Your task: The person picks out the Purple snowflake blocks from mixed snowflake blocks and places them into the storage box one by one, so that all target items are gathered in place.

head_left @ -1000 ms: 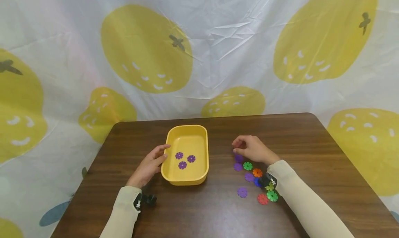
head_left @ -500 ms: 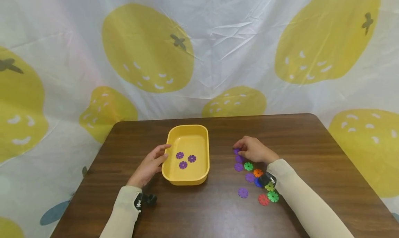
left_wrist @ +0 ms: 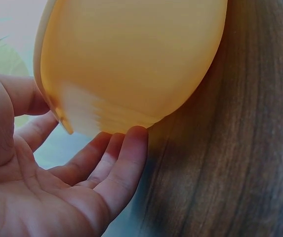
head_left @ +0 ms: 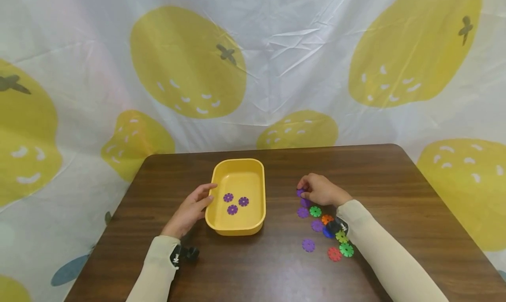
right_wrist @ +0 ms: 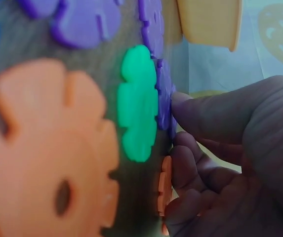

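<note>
My left hand [head_left: 189,210] grips the near-left wall of a yellow plastic basin [head_left: 237,226]; in the left wrist view, curled fingers [left_wrist: 126,168] touch the basin's outside [left_wrist: 131,64]. Three purple notched discs, one of them this disc [head_left: 232,210], lie flat inside it. My right hand [head_left: 322,190] pinches a purple snowflake disc [head_left: 300,192] at the tabletop, thumb on its near side. Just below lie another purple disc [head_left: 303,212] and a green disc [head_left: 315,211]. In the right wrist view an orange disc [right_wrist: 165,185] sits by the curled fingers.
More snowflake discs spread toward the right forearm: orange [head_left: 327,219], blue [head_left: 327,231], yellow-green [head_left: 341,236], green [head_left: 346,249] and red [head_left: 334,254]. A lone purple disc [head_left: 308,245] lies nearer the front. Behind the brown table [head_left: 276,271] hangs a fruit-patterned curtain [head_left: 276,73].
My right thumb has drawn back and the fingers have closed on the far purple disc, which now shows between them. My left hand and the basin have stayed put.
</note>
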Available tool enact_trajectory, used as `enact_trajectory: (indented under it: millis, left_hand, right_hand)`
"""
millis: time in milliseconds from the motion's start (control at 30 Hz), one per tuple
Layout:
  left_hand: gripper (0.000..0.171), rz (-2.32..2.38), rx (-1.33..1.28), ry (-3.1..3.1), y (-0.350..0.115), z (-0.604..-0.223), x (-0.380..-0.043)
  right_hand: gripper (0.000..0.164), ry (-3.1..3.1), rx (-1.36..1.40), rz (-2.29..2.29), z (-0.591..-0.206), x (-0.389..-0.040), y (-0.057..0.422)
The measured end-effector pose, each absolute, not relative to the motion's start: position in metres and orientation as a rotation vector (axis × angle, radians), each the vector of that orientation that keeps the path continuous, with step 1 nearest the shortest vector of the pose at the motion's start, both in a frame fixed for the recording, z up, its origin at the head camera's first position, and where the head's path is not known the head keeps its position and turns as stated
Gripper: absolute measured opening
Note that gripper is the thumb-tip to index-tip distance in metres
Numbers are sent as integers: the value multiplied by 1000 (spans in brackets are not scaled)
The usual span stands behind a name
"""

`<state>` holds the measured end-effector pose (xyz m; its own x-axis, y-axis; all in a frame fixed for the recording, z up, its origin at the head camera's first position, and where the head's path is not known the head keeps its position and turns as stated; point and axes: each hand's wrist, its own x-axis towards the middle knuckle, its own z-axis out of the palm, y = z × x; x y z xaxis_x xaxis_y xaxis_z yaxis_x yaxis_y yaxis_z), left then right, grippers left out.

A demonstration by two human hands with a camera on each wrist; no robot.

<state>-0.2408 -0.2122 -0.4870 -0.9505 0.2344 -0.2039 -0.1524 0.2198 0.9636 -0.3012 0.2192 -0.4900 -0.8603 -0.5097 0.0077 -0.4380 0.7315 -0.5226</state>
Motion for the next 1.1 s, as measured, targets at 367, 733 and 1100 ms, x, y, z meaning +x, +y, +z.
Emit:
enact_trajectory:
  millis: [367,733,1100]
  left_hand:
    - [45,1747,60,2238,-213,-489,-241]
    - [44,1758,43,2218,-211,-490,-241]
    - [45,1773,45,2218,-211,-490,-241]
  right_hand:
    - [9,2780,-792,-760,-484,-299,216]
    - [13,2754,-837,-749,-486,-301,221]
    - [26,2671,-951,-732,-476,-299,227]
